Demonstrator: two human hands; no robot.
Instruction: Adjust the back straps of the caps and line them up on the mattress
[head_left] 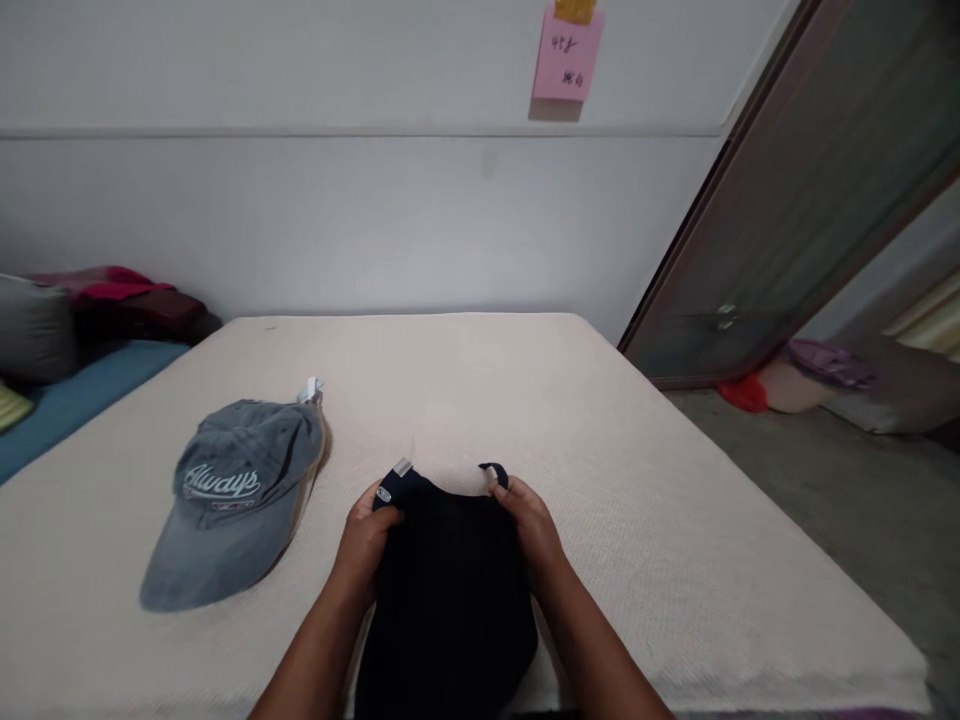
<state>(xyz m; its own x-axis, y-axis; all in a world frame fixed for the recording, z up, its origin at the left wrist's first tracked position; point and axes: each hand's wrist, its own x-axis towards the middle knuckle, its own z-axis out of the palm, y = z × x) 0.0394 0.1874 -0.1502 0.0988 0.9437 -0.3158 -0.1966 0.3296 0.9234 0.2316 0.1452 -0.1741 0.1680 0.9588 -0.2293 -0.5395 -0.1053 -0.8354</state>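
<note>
A dark navy cap [450, 590] lies on the cream mattress [600, 470] right in front of me, its back strap ends pointing away. My left hand [367, 540] grips the cap's left rear edge near a small metal buckle [403, 467]. Gripping the right rear edge by the other strap end is my right hand [529, 525]. Both hands have their fingers closed on the fabric. A grey-blue cap [232, 495] with white "Always" lettering rests on the mattress to the left, apart from my hands.
A white wall runs behind the mattress, with a pink sticky note [568, 55] high up. Pillows and red cloth [112, 300] lie on a blue bed at far left. A leaning glass door [787, 200] and bags on the concrete floor stand at right.
</note>
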